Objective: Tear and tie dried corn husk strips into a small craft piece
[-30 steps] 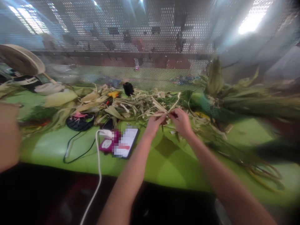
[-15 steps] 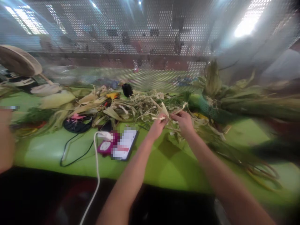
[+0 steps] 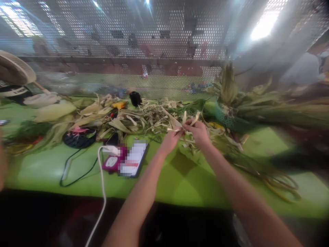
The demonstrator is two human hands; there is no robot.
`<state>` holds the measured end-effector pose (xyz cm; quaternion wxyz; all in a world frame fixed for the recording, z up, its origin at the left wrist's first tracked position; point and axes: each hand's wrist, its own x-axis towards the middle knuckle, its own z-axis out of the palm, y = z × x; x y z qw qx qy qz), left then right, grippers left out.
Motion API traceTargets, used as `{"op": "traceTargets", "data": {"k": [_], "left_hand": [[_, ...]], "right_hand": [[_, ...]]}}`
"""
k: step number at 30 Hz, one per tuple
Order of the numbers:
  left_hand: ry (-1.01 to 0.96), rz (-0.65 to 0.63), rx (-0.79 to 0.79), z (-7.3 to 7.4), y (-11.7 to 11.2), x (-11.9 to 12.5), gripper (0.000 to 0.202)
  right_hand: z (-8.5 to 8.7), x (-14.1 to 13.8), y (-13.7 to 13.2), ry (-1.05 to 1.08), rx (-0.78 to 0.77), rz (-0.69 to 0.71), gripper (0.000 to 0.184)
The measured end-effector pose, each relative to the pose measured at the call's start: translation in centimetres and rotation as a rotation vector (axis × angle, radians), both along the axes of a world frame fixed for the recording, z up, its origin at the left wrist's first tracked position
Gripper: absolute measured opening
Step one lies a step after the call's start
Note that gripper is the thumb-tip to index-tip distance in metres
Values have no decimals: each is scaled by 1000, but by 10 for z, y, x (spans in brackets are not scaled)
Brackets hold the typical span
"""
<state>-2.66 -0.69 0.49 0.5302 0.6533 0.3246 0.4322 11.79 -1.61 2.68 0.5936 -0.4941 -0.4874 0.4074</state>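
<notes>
Pale strips of corn husk (image 3: 184, 117) stick up from between my two hands, which are close together above the green table. My left hand (image 3: 171, 140) is closed, its fingertips pinching the husk strips. From the other side, my right hand (image 3: 197, 131) pinches the same strips, thumb and finger nearly touching the left fingertips. Behind and below the hands lies a heap of loose husk shreds (image 3: 151, 115), cream to pale green.
Left of my arms lie a phone (image 3: 137, 156), a magenta power bank (image 3: 112, 163) with a white cable (image 3: 104, 185), and a black coil (image 3: 79, 138). Scissors (image 3: 281, 187) rest at the right. A fan (image 3: 15, 68) stands at the left; a perforated metal screen (image 3: 159, 75) rises behind.
The view has shifted slightly, so the table things sit further left. My right hand has moved in closer to my left, and the held strips now point upward differently.
</notes>
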Motion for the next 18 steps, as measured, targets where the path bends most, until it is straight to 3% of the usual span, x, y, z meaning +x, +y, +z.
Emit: {"op": "traceTargets", "data": {"k": [3,7,12,15,18], "left_hand": [[3,-54,22,-1,1,-2,27],[-82,-47,-109,-2,-1,-1,31],[-193,34,-173,0,0,0,28],[-283,138,-210,-6,6,-1,29],[-333,240,-207,-15,15,-3,32]], "right_hand": [[2,0,-1,2,-11,-32,40],[4,4,-2,-38,-61,8,39],[0,7,1,-50,-86,-66,36],[-4,4,1,-57,-129,16,41],[-7,-1,0,-200,-123,124,40]]}}
